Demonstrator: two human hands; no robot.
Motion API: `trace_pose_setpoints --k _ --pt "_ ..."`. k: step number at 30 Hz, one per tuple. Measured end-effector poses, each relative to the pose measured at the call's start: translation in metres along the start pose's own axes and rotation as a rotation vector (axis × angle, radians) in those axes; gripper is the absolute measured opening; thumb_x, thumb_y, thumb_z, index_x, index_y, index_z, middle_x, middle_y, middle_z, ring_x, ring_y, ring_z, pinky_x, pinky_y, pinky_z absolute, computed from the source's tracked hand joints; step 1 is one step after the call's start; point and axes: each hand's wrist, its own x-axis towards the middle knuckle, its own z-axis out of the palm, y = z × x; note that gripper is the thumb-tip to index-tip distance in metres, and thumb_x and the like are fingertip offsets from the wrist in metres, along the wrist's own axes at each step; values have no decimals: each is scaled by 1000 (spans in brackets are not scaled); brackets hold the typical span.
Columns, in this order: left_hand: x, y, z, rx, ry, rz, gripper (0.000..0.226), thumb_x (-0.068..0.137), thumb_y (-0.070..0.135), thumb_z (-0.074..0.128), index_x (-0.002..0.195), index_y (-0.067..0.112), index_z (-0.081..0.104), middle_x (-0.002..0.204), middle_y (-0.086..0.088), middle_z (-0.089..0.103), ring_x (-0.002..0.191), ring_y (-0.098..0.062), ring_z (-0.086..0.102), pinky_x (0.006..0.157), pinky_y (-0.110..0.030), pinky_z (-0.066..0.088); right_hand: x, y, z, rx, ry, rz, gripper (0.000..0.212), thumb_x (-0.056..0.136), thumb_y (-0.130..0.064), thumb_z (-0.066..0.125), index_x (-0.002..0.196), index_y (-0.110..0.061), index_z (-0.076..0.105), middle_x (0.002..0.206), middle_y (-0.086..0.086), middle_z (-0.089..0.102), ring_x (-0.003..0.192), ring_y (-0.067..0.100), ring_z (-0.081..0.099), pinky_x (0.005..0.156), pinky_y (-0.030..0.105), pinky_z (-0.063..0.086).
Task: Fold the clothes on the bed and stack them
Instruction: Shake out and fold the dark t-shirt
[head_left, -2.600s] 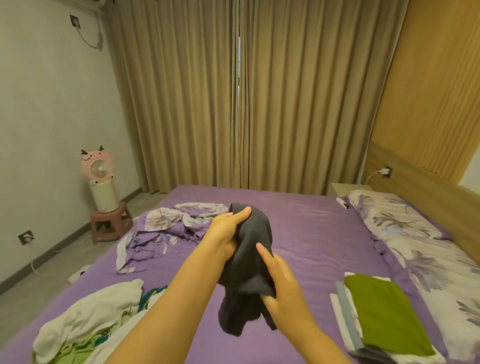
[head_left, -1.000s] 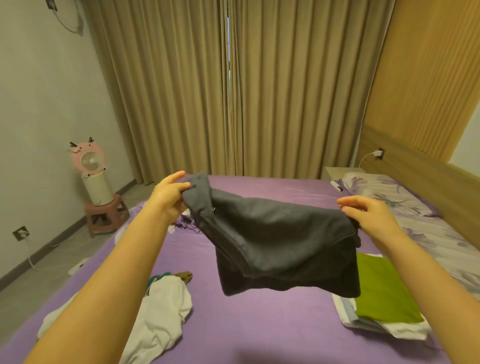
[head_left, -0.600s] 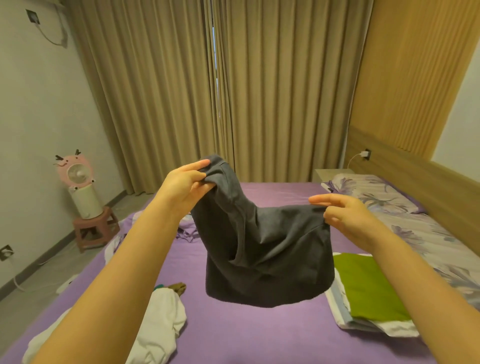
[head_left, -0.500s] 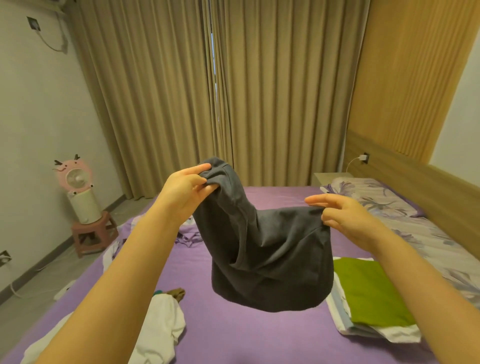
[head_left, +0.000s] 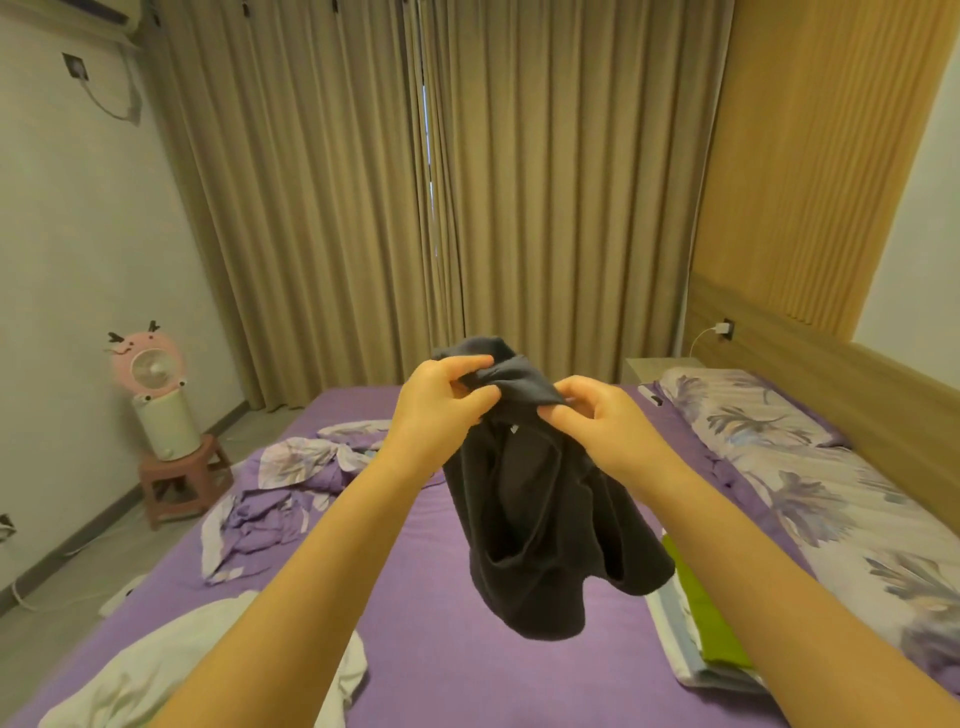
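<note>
Both the left hand (head_left: 436, 410) and right hand (head_left: 597, 421) pinch the dark grey soft fabric garment (head_left: 540, 519) aloft over the purple bed (head_left: 441, 649); better to match its edges squarely before lowering

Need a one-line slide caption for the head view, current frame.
Both hands, left hand and right hand, pinch a dark grey garment held above the purple bed, beside a folded stack.

Two bare forearms enter from 6 o'clock, with no sleeves, watch or rings showing. The left hand (head_left: 434, 402) and right hand (head_left: 605, 418) are ungloved, with short, unpainted nails.
</note>
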Motion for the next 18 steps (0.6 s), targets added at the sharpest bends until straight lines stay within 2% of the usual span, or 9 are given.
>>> trace_pose_setpoints --k 2,4,6,7,9,11,13,15,18 --pt "-3 -11 -5 515 99 177 34 85 33 67 118 27 65 107 -1 59 108 -21 52 86 -29 47 0 1 -2 20 -17 4 9 91 -22 60 98 -22 65 91 -3 71 86 7 67 76 22 55" --pt "-6 -18 -5 740 102 333 42 81 36 68 122 34 60 128 -1 45 127 -27 33 101 -38 32 -2 3 2 58 -28 24 9 90 -19 62 97 -21 67 90 -2 72 85 9 68 78 25 55" --pt "-10 -16 -2 580 -152 405 59 84 29 66 138 36 43 152 4 25 143 -17 14 114 -38 12 -5 4 7 90 -48 44 9 89 -18 63 96 -19 68 88 -2 73 84 8 69 76 21 54" --pt "-12 -13 0 452 -310 354 61 88 26 63 142 35 37 153 8 26 142 -12 18 114 -35 11 -7 4 9 116 -58 61 10 89 -18 63 96 -17 69 88 -3 73 84 8 69 75 19 53" --pt "-12 -13 2 316 -481 218 48 92 26 61 137 31 46 137 11 50 123 -5 44 108 -27 32 -10 6 11 167 -66 118 13 88 -20 65 98 -15 70 90 -1 73 87 11 69 77 21 54" --pt "-12 -17 3 349 -430 169 23 90 30 62 113 23 63 105 7 65 94 -7 58 84 -27 47 -11 11 11 206 -61 185 13 86 -20 67 96 -12 70 89 3 72 88 17 68 78 28 55" --pt "-11 -22 2 315 -303 135 18 89 32 64 93 15 67 87 1 66 81 -12 61 74 -33 50 -15 19 7 271 -58 234 12 86 -14 66 97 -9 68 88 5 72 89 20 68 80 33 56" --pt "-10 -23 0 163 -184 102 17 89 30 65 89 13 67 84 -3 67 76 -10 62 69 -28 51 -21 30 2 276 -121 251 15 88 -12 63 103 -9 66 92 2 73 94 18 68 83 31 55" --pt "-7 -13 -7 -143 -121 13 11 90 27 64 88 17 68 81 -4 68 72 -8 65 68 -23 55 -32 49 0 59 -362 304 24 91 -13 59 112 -23 66 106 -6 70 103 11 64 90 27 51"
